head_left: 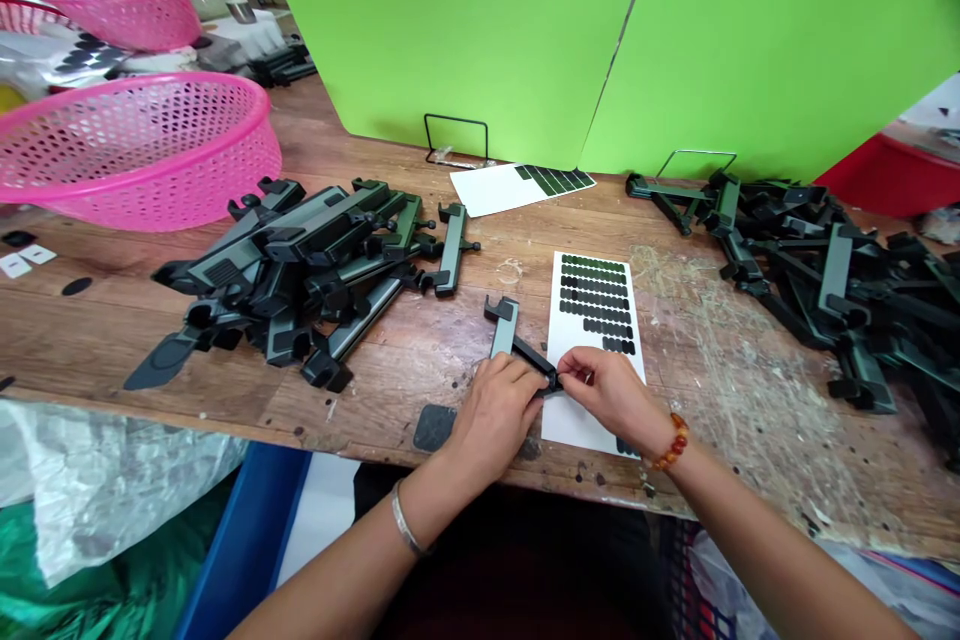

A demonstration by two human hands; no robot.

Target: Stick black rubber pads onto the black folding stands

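A grey-and-black clamp bracket with a hinged black arm lies on the table in front of me. My left hand is closed over its lower part and presses it down, hiding that end. My right hand pinches thumb and fingers together at the tip of the black arm; whatever is between the fingertips is too small to make out. Partly under my right hand lies a white sheet with rows of black oval stickers. A dark rounded pad is left of my left hand.
Similar brackets are heaped at the left and right. A second sticker sheet lies farther back, before green panels on wire stands. A pink basket stands at left, a red container at right.
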